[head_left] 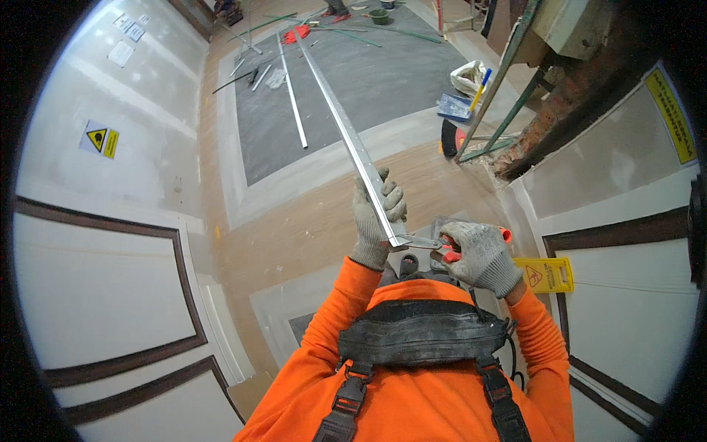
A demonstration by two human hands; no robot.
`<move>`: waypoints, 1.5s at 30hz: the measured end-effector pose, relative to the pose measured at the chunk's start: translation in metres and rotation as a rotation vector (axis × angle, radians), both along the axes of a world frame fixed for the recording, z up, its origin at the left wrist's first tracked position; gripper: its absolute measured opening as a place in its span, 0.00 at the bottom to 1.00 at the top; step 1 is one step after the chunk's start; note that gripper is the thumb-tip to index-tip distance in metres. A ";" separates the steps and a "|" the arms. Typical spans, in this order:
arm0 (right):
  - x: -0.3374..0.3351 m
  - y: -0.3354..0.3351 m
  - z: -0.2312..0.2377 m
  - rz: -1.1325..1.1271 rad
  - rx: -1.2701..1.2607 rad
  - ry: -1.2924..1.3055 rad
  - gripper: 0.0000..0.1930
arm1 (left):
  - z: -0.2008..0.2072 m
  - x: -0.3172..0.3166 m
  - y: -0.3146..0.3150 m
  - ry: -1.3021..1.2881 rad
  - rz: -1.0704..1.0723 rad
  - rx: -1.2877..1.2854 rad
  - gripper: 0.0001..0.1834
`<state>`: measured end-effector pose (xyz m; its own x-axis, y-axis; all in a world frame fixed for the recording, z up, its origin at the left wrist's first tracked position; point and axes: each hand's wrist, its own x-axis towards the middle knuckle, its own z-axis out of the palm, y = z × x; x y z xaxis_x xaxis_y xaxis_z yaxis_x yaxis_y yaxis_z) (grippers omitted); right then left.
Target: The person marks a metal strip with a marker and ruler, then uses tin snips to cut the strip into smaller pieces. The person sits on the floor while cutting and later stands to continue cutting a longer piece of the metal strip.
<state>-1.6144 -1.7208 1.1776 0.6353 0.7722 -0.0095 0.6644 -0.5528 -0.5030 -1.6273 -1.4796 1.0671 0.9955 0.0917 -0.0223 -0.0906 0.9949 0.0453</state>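
Note:
A long, slim silver metal profile [344, 125] stretches away from me across the middle of the view. My left hand [365, 225], in a grey work glove, is closed around it close to its near end, with fingers curled over the right side. At that end are the metal blades of a pair of red-handled tin snips [420, 241]. The gloved right hand [480, 254] grips their handles. The blades touch or overlap the profile's end; whether they bite into it I cannot tell.
Another silver profile [292, 96] lies on the grey floor covering ahead, near a red cloth [296, 34]. On the right are a blue tray [454, 107], a white sack [468, 76], a green metal frame [512, 110] and a yellow caution sign [561, 275]. A person's legs [337, 9] and a green bucket [379, 17] stand farther off.

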 end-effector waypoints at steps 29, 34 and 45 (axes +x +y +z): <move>-0.090 0.005 -0.036 -0.595 0.104 0.622 0.24 | 0.006 0.014 -0.015 0.380 -0.018 0.287 0.33; -0.101 0.007 -0.055 -0.654 0.266 0.661 0.20 | -0.005 0.026 -0.035 0.559 0.036 0.336 0.27; -0.112 0.025 -0.084 -0.874 0.343 0.455 0.21 | -0.026 0.027 -0.042 0.635 -0.112 0.389 0.36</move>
